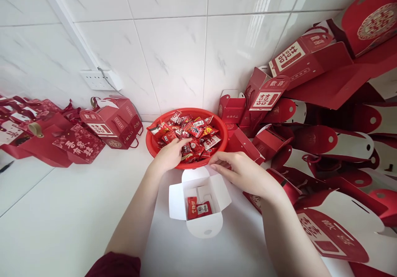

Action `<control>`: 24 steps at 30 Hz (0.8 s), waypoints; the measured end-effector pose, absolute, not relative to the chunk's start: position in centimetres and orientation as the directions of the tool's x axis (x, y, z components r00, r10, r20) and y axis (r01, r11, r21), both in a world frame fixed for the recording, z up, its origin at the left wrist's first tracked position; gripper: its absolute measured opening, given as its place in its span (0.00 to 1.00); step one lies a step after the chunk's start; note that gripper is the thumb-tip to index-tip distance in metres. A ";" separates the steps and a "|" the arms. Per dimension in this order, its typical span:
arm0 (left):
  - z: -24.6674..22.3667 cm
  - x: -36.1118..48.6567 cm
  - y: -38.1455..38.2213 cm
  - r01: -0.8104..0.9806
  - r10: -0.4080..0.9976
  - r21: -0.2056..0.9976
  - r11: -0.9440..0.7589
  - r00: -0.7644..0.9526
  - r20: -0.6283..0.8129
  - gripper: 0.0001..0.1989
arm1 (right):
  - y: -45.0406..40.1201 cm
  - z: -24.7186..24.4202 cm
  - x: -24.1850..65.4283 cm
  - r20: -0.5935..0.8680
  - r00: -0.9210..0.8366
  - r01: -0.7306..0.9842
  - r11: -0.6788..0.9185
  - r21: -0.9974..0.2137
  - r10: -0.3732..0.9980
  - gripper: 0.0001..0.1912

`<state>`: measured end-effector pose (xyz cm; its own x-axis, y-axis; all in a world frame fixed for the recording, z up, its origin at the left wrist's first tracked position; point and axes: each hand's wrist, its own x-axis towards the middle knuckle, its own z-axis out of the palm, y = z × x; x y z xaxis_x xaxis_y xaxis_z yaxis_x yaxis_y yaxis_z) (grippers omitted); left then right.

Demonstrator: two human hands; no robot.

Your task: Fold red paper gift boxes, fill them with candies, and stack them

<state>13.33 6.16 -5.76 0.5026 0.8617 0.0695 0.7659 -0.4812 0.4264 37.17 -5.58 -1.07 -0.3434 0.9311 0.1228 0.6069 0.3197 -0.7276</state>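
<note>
My left hand point(170, 155) reaches over the near left part of a red plastic basket point(149, 146), its index finger stretched out onto the wrapped candies point(192, 130) heaped inside. Its other fingers are partly hidden, and I see nothing held in it. By the basket's near right rim is my right hand point(232, 165), thumb and fingers slightly apart, with no object visible between them. Just below stands a paper box point(203, 225), white inside, its flaps spread open. Inside it lie a red packet point(192, 206) and a red-and-white packet point(204, 209).
Many red paper boxes point(268, 99), some folded up and some flat, crowd the right side. On the left stand a folded red box point(111, 121) and several red gift bags point(77, 144). A power strip point(101, 80) is on the tiled wall behind the white table point(77, 210).
</note>
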 end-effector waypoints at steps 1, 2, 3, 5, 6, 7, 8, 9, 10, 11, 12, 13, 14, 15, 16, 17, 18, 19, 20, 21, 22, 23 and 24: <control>-5.9 13.3 6.3 0.788 0.859 0.398 -0.471 0.512 0.002 0.34 | -5.6 -1.0 37.2 0.125 -0.343 0.606 0.320 -0.728 0.931 0.09; -5.9 13.3 6.5 0.808 0.857 0.377 -0.452 0.511 -0.068 0.34 | -5.7 -0.9 37.3 0.127 -0.343 0.604 0.322 -0.729 0.931 0.10; -5.9 13.2 6.6 0.825 0.857 0.369 -0.428 0.500 -0.124 0.33 | -5.7 -0.9 37.3 0.129 -0.343 0.602 0.323 -0.730 0.931 0.10; -5.8 13.2 6.8 0.840 0.864 0.383 -0.385 0.474 -0.169 0.30 | -5.6 -0.9 37.2 0.135 -0.343 0.599 0.327 -0.731 0.930 0.10; -5.8 13.2 6.8 0.836 0.867 0.399 -0.376 0.470 -0.168 0.27 | -5.5 -0.9 37.2 0.137 -0.344 0.598 0.329 -0.730 0.929 0.10; -5.8 13.2 6.8 0.828 0.868 0.417 -0.374 0.471 -0.158 0.24 | -5.5 -1.0 37.1 0.138 -0.345 0.599 0.331 -0.729 0.928 0.10; -5.8 13.3 6.8 0.820 0.871 0.433 -0.374 0.471 -0.141 0.20 | -5.4 -1.0 37.1 0.138 -0.347 0.600 0.333 -0.728 0.928 0.10; -5.9 13.3 6.8 0.812 0.875 0.448 -0.374 0.469 -0.121 0.15 | -5.4 -1.1 37.1 0.140 -0.348 0.601 0.335 -0.726 0.927 0.10; -6.0 13.3 6.8 0.804 0.879 0.462 -0.373 0.466 -0.100 0.11 | -5.3 -1.1 37.1 0.142 -0.348 0.601 0.337 -0.725 0.926 0.10; -6.1 13.3 6.9 0.795 0.885 0.480 -0.371 0.460 -0.078 0.08 | -5.3 -1.2 37.1 0.147 -0.348 0.600 0.340 -0.724 0.926 0.10; -6.1 13.3 6.9 0.785 0.892 0.501 -0.365 0.450 -0.055 0.07 | -5.3 -1.2 37.2 0.154 -0.345 0.600 0.344 -0.723 0.926 0.09; -6.2 13.3 7.0 0.773 0.900 0.524 -0.357 0.435 -0.030 0.08 | -5.3 -1.2 37.2 0.162 -0.340 0.599 0.346 -0.722 0.926 0.09; -6.1 13.3 7.0 0.760 0.909 0.550 -0.346 0.417 -0.005 0.09 | -5.3 -1.1 37.3 0.167 -0.334 0.597 0.345 -0.724 0.928 0.09; -6.0 13.4 7.0 0.744 0.917 0.578 -0.336 0.398 0.022 0.10 | -5.3 -1.2 37.3 0.172 -0.325 0.594 0.342 -0.728 0.930 0.09; -5.7 13.6 6.9 0.727 0.924 0.602 -0.332 0.379 0.051 0.09 | -5.2 -1.2 37.4 0.175 -0.317 0.585 0.337 -0.738 0.932 0.09; -5.3 13.8 6.6 0.695 0.927 0.640 -0.326 0.367 0.074 0.08 | -5.0 -1.4 37.4 0.182 -0.307 0.566 0.333 -0.754 0.934 0.09; -4.7 14.0 6.2 0.639 0.927 0.702 -0.315 0.366 0.083 0.08 | -4.8 -1.5 37.3 0.193 -0.294 0.532 0.328 -0.781 0.936 0.09; -4.1 14.3 5.7 0.558 0.923 0.775 -0.297 0.376 0.083 0.08 | -4.6 -1.8 37.2 0.204 -0.272 0.482 0.317 -0.817 0.940 0.08; -3.4 14.6 5.0 0.445 0.914 0.856 -0.264 0.398 0.075 0.08 | -4.3 -2.0 37.1 0.211 -0.240 0.418 0.297 -0.859 0.948 0.08; -2.7 14.9 4.3 0.318 0.900 0.922 -0.220 0.431 0.066 0.09 | -4.0 -2.2 36.9 0.214 -0.198 0.345 0.272 -0.898 0.957 0.09; -2.0 15.1 3.5 0.212 0.885 0.960 -0.184 0.460 0.068 0.10 | -3.8 -2.5 36.6 0.211 -0.156 0.270 0.248 -0.930 0.965 0.11; -1.3 15.4 2.7 0.134 0.870 0.978 -0.159 0.487 0.075 0.10 | -3.5 -2.6 36.3 0.205 -0.122 0.197 0.226 -0.954 0.971 0.14; -0.8 15.5 2.0 0.098 0.857 0.983 -0.155 0.509 0.084 0.10 | -3.3 -2.8 36.1 0.199 -0.103 0.126 0.211 -0.969 0.975 0.16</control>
